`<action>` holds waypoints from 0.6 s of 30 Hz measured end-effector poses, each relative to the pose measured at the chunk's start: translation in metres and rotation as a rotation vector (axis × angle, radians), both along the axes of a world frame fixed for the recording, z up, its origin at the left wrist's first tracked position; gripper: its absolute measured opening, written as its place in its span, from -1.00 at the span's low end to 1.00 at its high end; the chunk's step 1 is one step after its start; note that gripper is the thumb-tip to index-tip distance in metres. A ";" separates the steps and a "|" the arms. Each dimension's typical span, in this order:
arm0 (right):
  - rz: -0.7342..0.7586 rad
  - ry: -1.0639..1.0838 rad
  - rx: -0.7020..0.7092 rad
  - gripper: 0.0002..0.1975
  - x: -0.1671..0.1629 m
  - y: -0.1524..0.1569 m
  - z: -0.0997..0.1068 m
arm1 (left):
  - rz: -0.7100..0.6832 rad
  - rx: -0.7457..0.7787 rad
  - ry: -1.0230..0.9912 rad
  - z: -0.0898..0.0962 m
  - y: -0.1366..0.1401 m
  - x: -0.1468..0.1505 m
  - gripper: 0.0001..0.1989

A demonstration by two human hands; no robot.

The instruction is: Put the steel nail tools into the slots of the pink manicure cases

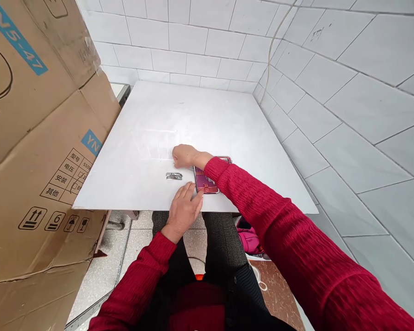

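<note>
An open dark-red case (207, 184), looking like a manicure kit with small tools in it, lies near the front edge of the white table; my right forearm hides part of it. My left hand (183, 209) rests at the table edge, fingers stretched out, its thumb touching the case's lower left corner. Silver nail clippers (174, 176), apparently two side by side, lie just beyond those fingertips. Reaching across the case, my right hand (183, 156) is closed above the table behind the clippers. Whatever its fingers hold, if anything, is hidden.
A large cardboard box (55, 138) stands along the left side of the white table (207, 110). White tiled walls (210, 41) border the back and right. A cable (271, 50) hangs in the corner. A pink bag (249, 240) sits below the table on the right.
</note>
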State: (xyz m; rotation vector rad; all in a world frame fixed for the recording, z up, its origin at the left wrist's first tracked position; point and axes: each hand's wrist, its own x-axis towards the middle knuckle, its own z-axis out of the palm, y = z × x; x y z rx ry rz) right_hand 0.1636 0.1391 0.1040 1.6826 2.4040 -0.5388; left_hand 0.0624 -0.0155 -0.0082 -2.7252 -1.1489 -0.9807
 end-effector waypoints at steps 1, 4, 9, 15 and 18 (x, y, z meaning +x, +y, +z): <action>-0.004 -0.003 -0.013 -0.95 -0.002 -0.002 0.000 | 0.000 0.005 0.001 0.000 0.000 0.000 -0.76; -0.061 0.027 0.019 -0.88 0.004 -0.008 0.004 | -0.009 0.011 -0.003 0.000 0.000 0.000 -0.76; -0.305 0.018 0.023 -0.83 0.048 -0.017 0.013 | -0.010 0.034 -0.016 0.000 0.001 0.001 -0.77; -0.449 -0.043 0.028 -0.78 0.071 -0.023 -0.002 | -0.005 0.089 -0.007 0.001 0.000 0.002 -0.77; -0.450 -0.083 0.023 -0.84 0.064 -0.022 -0.007 | -0.010 0.075 -0.014 0.000 0.000 0.002 -0.77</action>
